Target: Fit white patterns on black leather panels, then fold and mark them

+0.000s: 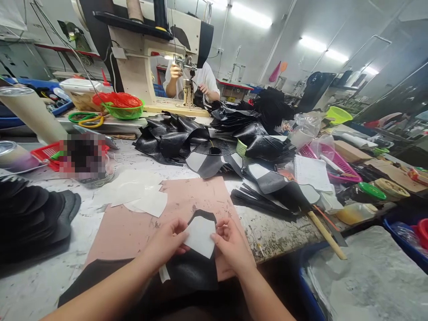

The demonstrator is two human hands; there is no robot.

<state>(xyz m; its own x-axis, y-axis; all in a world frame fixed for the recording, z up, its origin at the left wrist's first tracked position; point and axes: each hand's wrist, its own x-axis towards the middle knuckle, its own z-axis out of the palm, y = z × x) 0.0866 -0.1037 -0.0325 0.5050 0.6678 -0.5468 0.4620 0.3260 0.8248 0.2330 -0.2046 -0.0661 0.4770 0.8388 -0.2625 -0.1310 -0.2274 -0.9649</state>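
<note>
Nearest the camera, at six o'clock, the left hand point(167, 243) and the right hand point(230, 245) both pinch a white cut piece point(200, 236), fingers curled closed on its side edges. The white piece lies over a black leather piece point(192, 272), which rests on a pink board point(187, 196) on the worktable point(274, 232).

Just beyond the left hand, at eleven o'clock, loose white pieces point(140, 194) lie partly on the board. At nine o'clock sits a stack of dark shaped pieces point(33, 214). At two o'clock black strips point(257, 200) lie beside a wooden-handled tool point(326, 234).

Further off at twelve o'clock spreads a heap of black leather cuts point(187, 138), with a pink basket point(326, 158) at two o'clock and a green bowl point(125, 109) holding red plastic at eleven.

Farthest, at twelve o'clock, a sewing machine point(160, 53) stands, with another person's hands point(175, 71) at its needle.
</note>
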